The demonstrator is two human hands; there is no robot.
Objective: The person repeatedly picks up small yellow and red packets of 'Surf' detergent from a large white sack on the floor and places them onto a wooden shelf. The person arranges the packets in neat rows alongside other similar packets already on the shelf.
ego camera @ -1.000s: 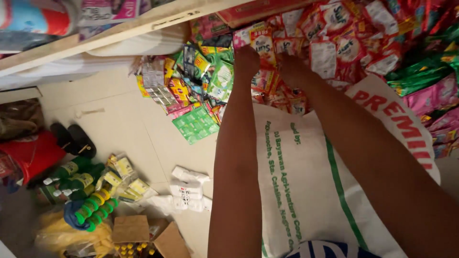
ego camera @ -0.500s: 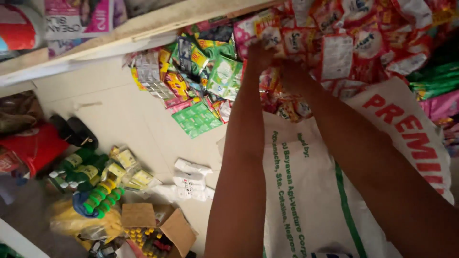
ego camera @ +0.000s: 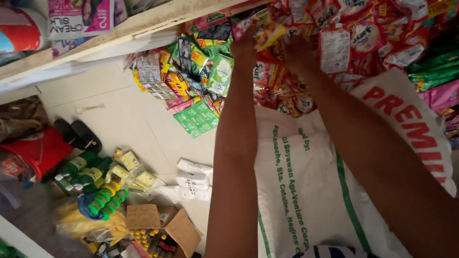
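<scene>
From the head camera, both arms reach up and forward into a hanging mass of sachet strips. The left hand [ego camera: 245, 45] has its fingers curled round a yellow sachet [ego camera: 268, 34] at the top of the pile, just under the wooden shelf edge [ego camera: 143, 24]; the right hand [ego camera: 299, 52] is pressed in among the red sachets [ego camera: 334, 48] just beside it, though whether it grips one I cannot tell, since its fingers are buried. To handle these well, it seems wise to pinch one strip close to its top and steady the neighbours with the other hand, so the rest do not slide down. Below the arms lies a large white sack [ego camera: 306, 181] with green and red lettering and a green stripe. Left of the hands hang green sachets [ego camera: 220, 76] and silvery strips [ego camera: 150, 74]. On the floor [ego camera: 119, 119] sit green-capped bottles [ego camera: 103, 200], an open cardboard box [ego camera: 165, 227], white packets [ego camera: 191, 179], black sandals [ego camera: 79, 136] and a red bag [ego camera: 33, 153].
</scene>
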